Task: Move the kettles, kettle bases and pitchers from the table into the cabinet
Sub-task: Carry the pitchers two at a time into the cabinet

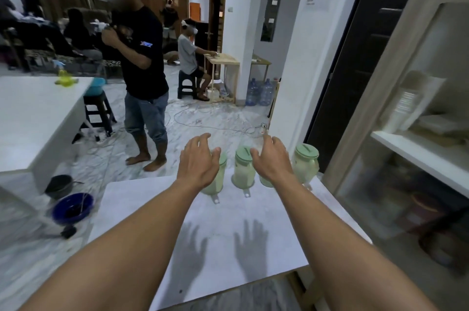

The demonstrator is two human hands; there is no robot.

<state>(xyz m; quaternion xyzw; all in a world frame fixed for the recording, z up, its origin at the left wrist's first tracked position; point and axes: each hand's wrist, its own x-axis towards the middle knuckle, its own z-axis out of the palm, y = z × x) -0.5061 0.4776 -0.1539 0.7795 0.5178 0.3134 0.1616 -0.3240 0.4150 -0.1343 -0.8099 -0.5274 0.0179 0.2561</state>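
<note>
Several pale pitchers with green lids stand in a row along the far edge of the white table (228,234). My left hand (198,161) hovers open in front of the leftmost pitcher (215,183), partly hiding it. My right hand (272,158) hovers open between the second pitcher (243,168) and the rightmost pitcher (305,166), covering a third pitcher (265,181) behind the wrist. Neither hand holds anything. The cabinet (418,148) stands open at the right, with white shelves.
White containers (406,102) sit on the cabinet's upper shelf, with dim items below. A person in a black shirt (142,62) stands on the floor beyond the table. A blue basin (72,208) and cables lie on the floor at the left. Another white table (33,112) is far left.
</note>
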